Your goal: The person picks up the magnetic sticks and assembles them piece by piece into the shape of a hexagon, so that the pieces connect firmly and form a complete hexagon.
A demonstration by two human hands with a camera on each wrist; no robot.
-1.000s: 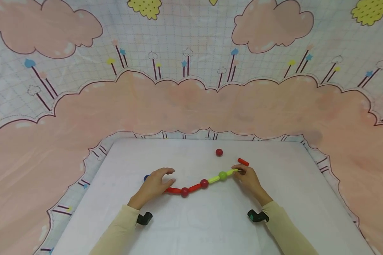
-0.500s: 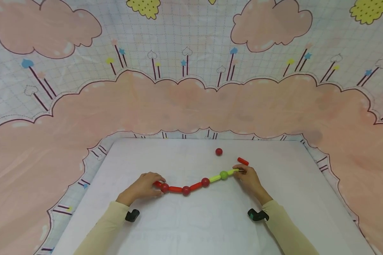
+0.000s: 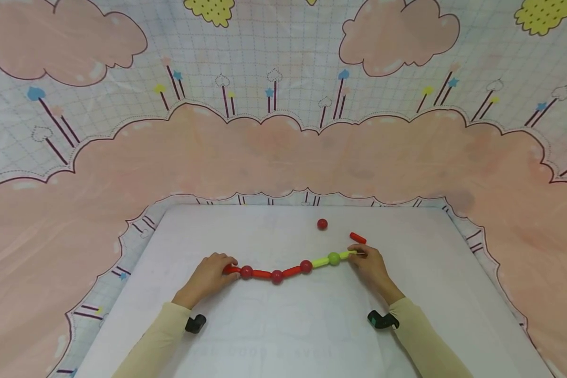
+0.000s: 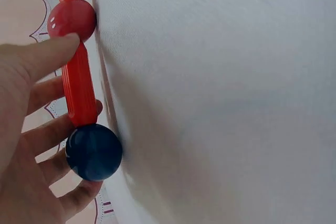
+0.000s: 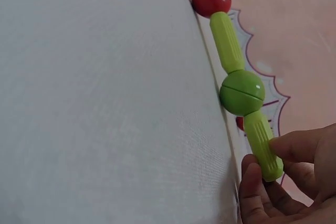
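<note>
A chain of toy balls and ribbed rods stretches between my two hands in the head view. My left hand holds its left end: in the left wrist view the thumb lies on a red rod just below a red ball, with fingers behind. A dark blue ball caps that end, hidden by the hand in the head view. My right hand pinches the yellow-green rod at the other end, beside a green ball. More red balls and red rods make up the middle.
On the white table, a loose red ball lies behind the chain. A loose red rod lies just beyond the right hand. A patterned cloth hangs behind the table.
My left hand has moved left from its open pose over the chain and taken hold of the end red rod. The chain's middle has shifted slightly away from me. The right hand keeps its pinch.
</note>
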